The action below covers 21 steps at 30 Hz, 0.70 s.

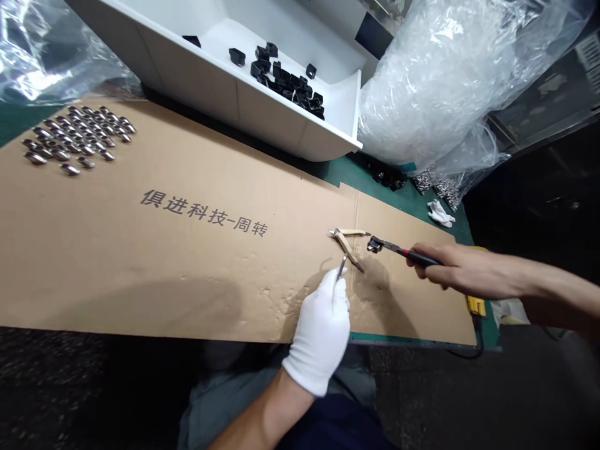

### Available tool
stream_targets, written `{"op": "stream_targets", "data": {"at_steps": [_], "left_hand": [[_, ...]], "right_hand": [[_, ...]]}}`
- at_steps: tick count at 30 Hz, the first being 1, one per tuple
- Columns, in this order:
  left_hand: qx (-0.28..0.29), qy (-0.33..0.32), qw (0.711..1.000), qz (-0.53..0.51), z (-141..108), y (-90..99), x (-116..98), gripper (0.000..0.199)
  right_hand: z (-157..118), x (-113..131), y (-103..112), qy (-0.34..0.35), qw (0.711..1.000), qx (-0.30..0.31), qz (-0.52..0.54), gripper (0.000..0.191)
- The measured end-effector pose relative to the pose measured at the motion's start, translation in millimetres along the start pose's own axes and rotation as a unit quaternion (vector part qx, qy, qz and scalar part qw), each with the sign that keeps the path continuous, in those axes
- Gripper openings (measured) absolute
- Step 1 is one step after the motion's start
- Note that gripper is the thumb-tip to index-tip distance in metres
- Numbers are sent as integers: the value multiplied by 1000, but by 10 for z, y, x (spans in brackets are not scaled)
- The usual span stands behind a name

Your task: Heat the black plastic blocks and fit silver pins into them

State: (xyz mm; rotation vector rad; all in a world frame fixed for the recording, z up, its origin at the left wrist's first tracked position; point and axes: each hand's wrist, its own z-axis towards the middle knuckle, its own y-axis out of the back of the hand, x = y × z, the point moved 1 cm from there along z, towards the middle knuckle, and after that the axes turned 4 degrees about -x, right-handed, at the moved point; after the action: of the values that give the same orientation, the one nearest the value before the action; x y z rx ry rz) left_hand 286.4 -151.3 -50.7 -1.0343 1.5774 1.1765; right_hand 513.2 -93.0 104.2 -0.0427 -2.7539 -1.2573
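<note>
Cardboard sheet (140, 269) across a green-topped desk (375, 172), printed with dark Chinese lettering. Far up and left of the forked strip (349, 253), a white tray (210, 94) with a heap of black pieces (285, 81), and further left, rows of shiny steel pieces (77, 134). Up and right of the strip, a bulging mass of bubble wrap (435, 81).

The strip itself: pale tan, wishbone-shaped, flat on the cardboard near the sheet's right end. Long axis roughly left to right, closed end pointing left, two arms spreading rightward, one straight, one slanting down. Exact material impossible to tell.

Just below the strip, the white-gloved left hand (319, 331), fingers closed in a pinch on slim steel tweezers (340, 269), held nearly upright, tip at the strip's slanting arm, either touching or just short of it. Nearer of the two hands by a small margin.

Right of the strip, the bare right hand (469, 269), curled around red-and-black pliers (403, 250). Pliers lying almost level, pointing left toward the strip's open end, jaws closed on a small dark piece (374, 246), just beside the strip. Beneath the right wrist, a yellow tool (475, 306).
</note>
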Motion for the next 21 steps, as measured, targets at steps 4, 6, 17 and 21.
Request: {"op": "stream_targets", "data": {"at_steps": [4,6,17,21], "left_hand": [[-37,34,996,-78,-83,173,16,37],[-36,49,993,-97,-141,219,17,39],[13,37,999,-20,-300,112,-27,32],[32,47,998,3,-306,94,-70,31]], "right_hand": [[-117,13,-547,-22,919,65,389,25],[-135,34,-889,-26,850,75,520,28],[-174,117,-1670,30,718,100,688,30],[-199,66,-1715,43,717,97,689,31]]}}
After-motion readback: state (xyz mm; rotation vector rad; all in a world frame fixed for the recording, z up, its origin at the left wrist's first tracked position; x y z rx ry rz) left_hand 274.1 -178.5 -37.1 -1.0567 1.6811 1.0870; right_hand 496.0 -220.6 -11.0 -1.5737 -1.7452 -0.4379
